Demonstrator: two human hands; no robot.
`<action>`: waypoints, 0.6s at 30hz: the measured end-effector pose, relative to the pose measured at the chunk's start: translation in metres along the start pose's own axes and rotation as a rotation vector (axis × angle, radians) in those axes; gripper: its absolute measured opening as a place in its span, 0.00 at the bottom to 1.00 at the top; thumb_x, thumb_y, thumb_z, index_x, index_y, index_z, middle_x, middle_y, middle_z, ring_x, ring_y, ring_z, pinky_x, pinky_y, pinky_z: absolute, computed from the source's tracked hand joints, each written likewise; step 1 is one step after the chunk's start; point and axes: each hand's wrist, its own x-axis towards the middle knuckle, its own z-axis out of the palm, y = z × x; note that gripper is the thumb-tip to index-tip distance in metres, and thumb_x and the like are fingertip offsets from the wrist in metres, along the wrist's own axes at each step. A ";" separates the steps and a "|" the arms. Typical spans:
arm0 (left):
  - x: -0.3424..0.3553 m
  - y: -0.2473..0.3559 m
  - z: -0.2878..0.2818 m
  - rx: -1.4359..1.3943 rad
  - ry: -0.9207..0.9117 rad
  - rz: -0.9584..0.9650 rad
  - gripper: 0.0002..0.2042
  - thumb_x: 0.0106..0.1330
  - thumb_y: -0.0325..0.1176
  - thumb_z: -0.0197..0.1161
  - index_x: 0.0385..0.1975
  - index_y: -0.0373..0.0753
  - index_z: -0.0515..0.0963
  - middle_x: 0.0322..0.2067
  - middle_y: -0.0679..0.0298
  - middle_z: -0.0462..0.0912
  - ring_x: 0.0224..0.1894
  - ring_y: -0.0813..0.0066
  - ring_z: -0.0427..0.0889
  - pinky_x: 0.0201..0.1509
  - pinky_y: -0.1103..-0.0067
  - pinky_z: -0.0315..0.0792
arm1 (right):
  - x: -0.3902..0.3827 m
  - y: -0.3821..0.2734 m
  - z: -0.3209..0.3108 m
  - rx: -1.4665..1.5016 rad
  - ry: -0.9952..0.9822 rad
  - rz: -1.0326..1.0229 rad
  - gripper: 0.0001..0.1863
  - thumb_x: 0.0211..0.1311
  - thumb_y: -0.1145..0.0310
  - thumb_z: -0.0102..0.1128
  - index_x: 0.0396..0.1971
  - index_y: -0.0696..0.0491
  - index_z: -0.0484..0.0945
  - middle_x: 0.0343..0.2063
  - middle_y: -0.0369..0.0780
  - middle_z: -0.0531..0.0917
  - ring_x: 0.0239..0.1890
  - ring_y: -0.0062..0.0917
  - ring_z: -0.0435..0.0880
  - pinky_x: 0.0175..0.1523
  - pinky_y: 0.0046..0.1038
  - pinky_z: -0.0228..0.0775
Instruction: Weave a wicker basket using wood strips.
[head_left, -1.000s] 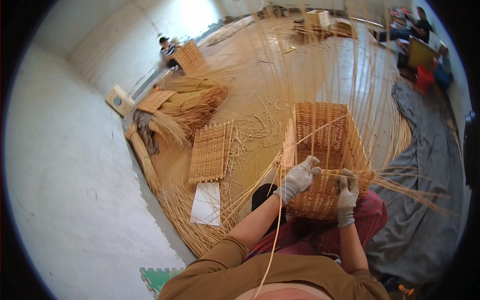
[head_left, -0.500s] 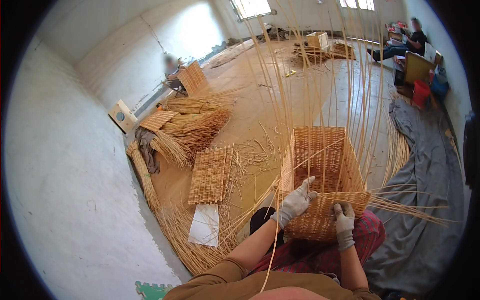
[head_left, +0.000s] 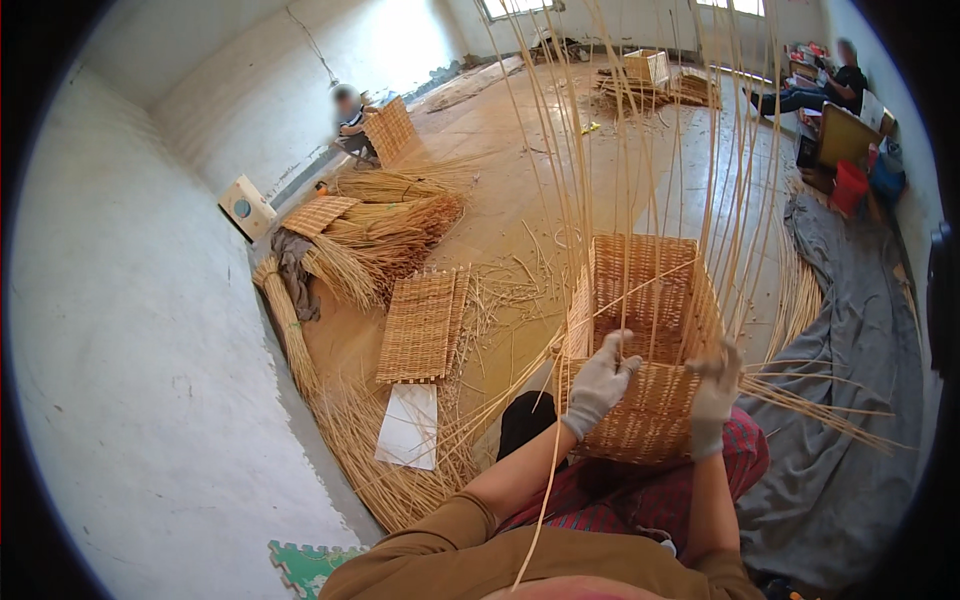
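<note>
A half-woven wicker basket [head_left: 640, 420] rests on my lap, box-shaped, with its open top toward me and long upright rods rising from its near rim. My left hand [head_left: 598, 388], in a pale work glove, is at the left part of that rim, its fingers closed around a wicker rod. A loose rod [head_left: 548, 490] trails from near this hand down toward my chest. At the rim's right corner is my right hand [head_left: 714, 395], also gloved; motion blurs its fingers, so its hold is unclear. Rod ends [head_left: 820, 405] stick out sideways beyond it.
Woven panels [head_left: 425, 325] and a white board [head_left: 408, 427] lie on the floor to the left, among bundles of rods [head_left: 390, 240]. Grey cloth [head_left: 850, 400] spreads on the right. One person [head_left: 352, 125] sits far left with a woven panel; another [head_left: 848, 85] sits far right.
My right hand has moved up from the basket's front wall to the right corner of the rim. My left hand stays at the rim. The view has shifted slightly.
</note>
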 end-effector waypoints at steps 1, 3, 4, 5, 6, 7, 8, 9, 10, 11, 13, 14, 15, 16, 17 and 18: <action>-0.007 0.006 0.001 -0.010 -0.001 0.005 0.21 0.73 0.43 0.56 0.64 0.48 0.67 0.43 0.52 0.81 0.34 0.56 0.83 0.44 0.66 0.76 | -0.010 0.009 -0.026 -0.009 0.000 -0.007 0.28 0.66 0.83 0.53 0.67 0.54 0.66 0.34 0.36 0.76 0.35 0.22 0.79 0.41 0.28 0.76; -0.022 0.030 0.000 0.108 0.186 0.185 0.27 0.71 0.39 0.58 0.69 0.50 0.61 0.49 0.53 0.78 0.40 0.57 0.83 0.44 0.67 0.76 | -0.017 0.015 -0.066 -0.230 -0.004 0.238 0.20 0.66 0.85 0.50 0.57 0.58 0.74 0.37 0.38 0.80 0.40 0.25 0.82 0.49 0.30 0.77; -0.021 0.034 0.010 0.082 0.162 0.168 0.27 0.71 0.39 0.58 0.69 0.50 0.61 0.49 0.53 0.78 0.40 0.57 0.83 0.44 0.67 0.76 | -0.011 0.009 -0.059 -0.212 0.031 0.213 0.19 0.65 0.86 0.50 0.55 0.59 0.76 0.40 0.40 0.81 0.44 0.28 0.82 0.52 0.31 0.76; -0.015 0.041 0.019 0.281 0.067 0.362 0.29 0.69 0.38 0.60 0.70 0.49 0.61 0.50 0.53 0.75 0.43 0.59 0.82 0.44 0.68 0.77 | 0.004 -0.004 -0.035 -0.199 0.068 0.203 0.18 0.64 0.86 0.51 0.52 0.59 0.78 0.44 0.42 0.82 0.47 0.32 0.83 0.56 0.32 0.76; -0.015 0.047 0.029 0.466 -0.032 0.546 0.30 0.67 0.36 0.61 0.70 0.49 0.61 0.52 0.54 0.73 0.45 0.60 0.81 0.45 0.70 0.77 | 0.034 -0.028 -0.008 -0.352 -0.192 -0.240 0.19 0.62 0.85 0.55 0.54 0.61 0.77 0.53 0.46 0.81 0.54 0.35 0.82 0.59 0.32 0.75; -0.014 0.045 0.042 0.607 -0.047 0.457 0.32 0.65 0.36 0.61 0.71 0.49 0.61 0.51 0.54 0.72 0.45 0.58 0.80 0.45 0.68 0.77 | 0.056 -0.041 0.003 -0.744 -0.248 -0.496 0.25 0.65 0.80 0.56 0.62 0.54 0.73 0.58 0.49 0.79 0.53 0.41 0.83 0.53 0.37 0.75; -0.011 0.039 0.055 0.744 -0.077 0.383 0.34 0.64 0.35 0.61 0.71 0.49 0.60 0.51 0.53 0.71 0.45 0.56 0.79 0.45 0.67 0.77 | 0.068 -0.046 0.016 -0.908 -0.263 -0.328 0.31 0.64 0.82 0.54 0.68 0.47 0.68 0.57 0.50 0.79 0.53 0.44 0.82 0.53 0.38 0.74; -0.009 0.050 0.067 0.772 -0.174 0.301 0.33 0.64 0.34 0.60 0.71 0.51 0.61 0.50 0.53 0.71 0.45 0.55 0.78 0.45 0.66 0.77 | 0.082 -0.014 -0.004 -0.821 -0.207 -0.156 0.33 0.66 0.81 0.50 0.71 0.43 0.64 0.51 0.47 0.83 0.44 0.34 0.85 0.47 0.34 0.75; -0.006 0.047 0.059 0.841 -0.230 0.180 0.33 0.63 0.32 0.59 0.71 0.53 0.61 0.50 0.52 0.70 0.45 0.54 0.78 0.45 0.65 0.77 | 0.064 -0.016 -0.026 -0.872 -0.209 -0.106 0.33 0.66 0.81 0.50 0.71 0.43 0.64 0.51 0.47 0.83 0.44 0.34 0.85 0.47 0.34 0.75; -0.009 0.043 0.058 0.786 -0.195 0.216 0.32 0.63 0.31 0.59 0.70 0.55 0.62 0.51 0.51 0.69 0.46 0.53 0.77 0.46 0.64 0.76 | 0.049 -0.027 -0.050 -0.793 -0.145 -0.058 0.32 0.67 0.81 0.50 0.70 0.43 0.64 0.48 0.45 0.83 0.39 0.30 0.81 0.43 0.31 0.74; -0.008 0.039 0.069 0.720 -0.146 0.267 0.32 0.63 0.30 0.59 0.69 0.57 0.63 0.53 0.51 0.69 0.47 0.52 0.77 0.47 0.64 0.76 | 0.045 -0.042 -0.075 -0.585 -0.013 -0.033 0.29 0.69 0.79 0.49 0.69 0.44 0.65 0.43 0.39 0.85 0.28 0.21 0.75 0.35 0.24 0.72; -0.011 0.039 0.072 0.726 -0.143 0.228 0.32 0.63 0.29 0.60 0.68 0.57 0.65 0.54 0.51 0.68 0.47 0.52 0.77 0.49 0.64 0.76 | 0.046 -0.048 -0.078 -0.461 0.039 -0.036 0.28 0.70 0.79 0.49 0.69 0.45 0.66 0.40 0.37 0.85 0.23 0.17 0.71 0.32 0.21 0.71; -0.011 0.038 0.073 0.736 -0.136 0.189 0.31 0.62 0.28 0.60 0.67 0.58 0.66 0.55 0.50 0.67 0.47 0.51 0.77 0.50 0.64 0.75 | 0.028 -0.046 -0.094 -0.443 0.074 0.173 0.23 0.74 0.76 0.48 0.67 0.46 0.69 0.41 0.36 0.85 0.20 0.12 0.71 0.27 0.17 0.69; -0.016 0.037 0.073 0.725 -0.145 0.182 0.31 0.62 0.28 0.60 0.67 0.58 0.66 0.55 0.50 0.67 0.47 0.51 0.77 0.50 0.64 0.75 | 0.009 -0.045 -0.098 -0.456 0.073 0.181 0.23 0.74 0.76 0.48 0.67 0.46 0.69 0.41 0.36 0.85 0.20 0.12 0.71 0.27 0.17 0.69; -0.016 0.040 0.074 0.641 -0.099 0.216 0.30 0.62 0.27 0.61 0.66 0.57 0.67 0.56 0.50 0.67 0.48 0.51 0.77 0.51 0.64 0.75 | -0.004 -0.047 -0.097 -0.376 0.146 0.204 0.20 0.76 0.73 0.48 0.65 0.46 0.71 0.38 0.35 0.85 0.20 0.10 0.71 0.26 0.16 0.68; -0.017 0.041 0.072 0.561 -0.048 0.247 0.30 0.61 0.25 0.62 0.65 0.56 0.69 0.56 0.50 0.67 0.49 0.51 0.77 0.52 0.64 0.75 | -0.010 -0.049 -0.094 -0.290 0.216 0.226 0.18 0.77 0.70 0.48 0.63 0.47 0.74 0.35 0.35 0.85 0.20 0.08 0.71 0.24 0.14 0.67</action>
